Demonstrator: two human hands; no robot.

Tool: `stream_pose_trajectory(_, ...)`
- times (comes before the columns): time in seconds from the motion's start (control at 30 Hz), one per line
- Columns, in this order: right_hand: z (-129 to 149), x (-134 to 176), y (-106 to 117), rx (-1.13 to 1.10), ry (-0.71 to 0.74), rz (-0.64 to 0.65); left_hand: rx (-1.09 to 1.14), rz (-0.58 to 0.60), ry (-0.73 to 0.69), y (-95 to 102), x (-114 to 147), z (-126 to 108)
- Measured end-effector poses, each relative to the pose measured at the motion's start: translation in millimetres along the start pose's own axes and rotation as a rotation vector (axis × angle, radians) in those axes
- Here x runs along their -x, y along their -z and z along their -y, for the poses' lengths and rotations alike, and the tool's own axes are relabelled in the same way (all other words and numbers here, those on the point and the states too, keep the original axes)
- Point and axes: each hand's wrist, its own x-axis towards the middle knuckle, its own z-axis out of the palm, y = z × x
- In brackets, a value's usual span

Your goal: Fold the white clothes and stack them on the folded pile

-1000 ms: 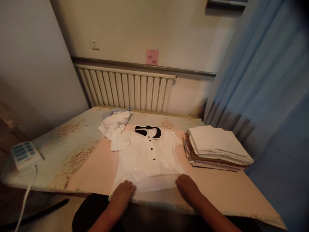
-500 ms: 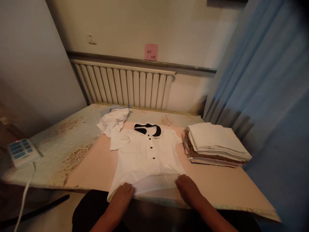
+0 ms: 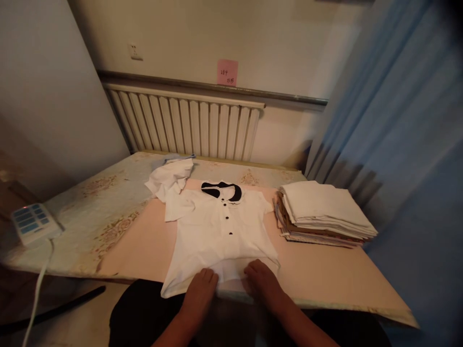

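A white short-sleeved shirt [image 3: 217, 236] with a black-trimmed collar and dark buttons lies face up, its collar away from me. Its lower hem reaches the near edge of the table. At the hem, left of the middle, my left hand [image 3: 200, 289] has its fingers curled over the cloth. My right hand [image 3: 264, 284] grips the hem a short way to the right, with fingers bent. The fingertips of both hands are partly hidden in the fabric.
On the right stands a stack of folded cloth [image 3: 325, 212]. Crumpled white cloth [image 3: 170, 178] lies behind the shirt's left sleeve. A corded power strip [image 3: 34, 224] sits at the table's left end. Behind are a radiator [image 3: 188, 123] and, rightward, a blue curtain [image 3: 398, 144].
Both hands have moved inward along the hem, closer together. The shirt's right lower corner now lies free of my right hand.
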Motion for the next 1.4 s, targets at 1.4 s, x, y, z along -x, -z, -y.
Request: stream_pose_trajectory(1.4, -9.1, -112.5, -3.9, -0.034, -0.248, 0.146, 0.261, -0.084, 0.492, 27.0, -75.3, 18.5)
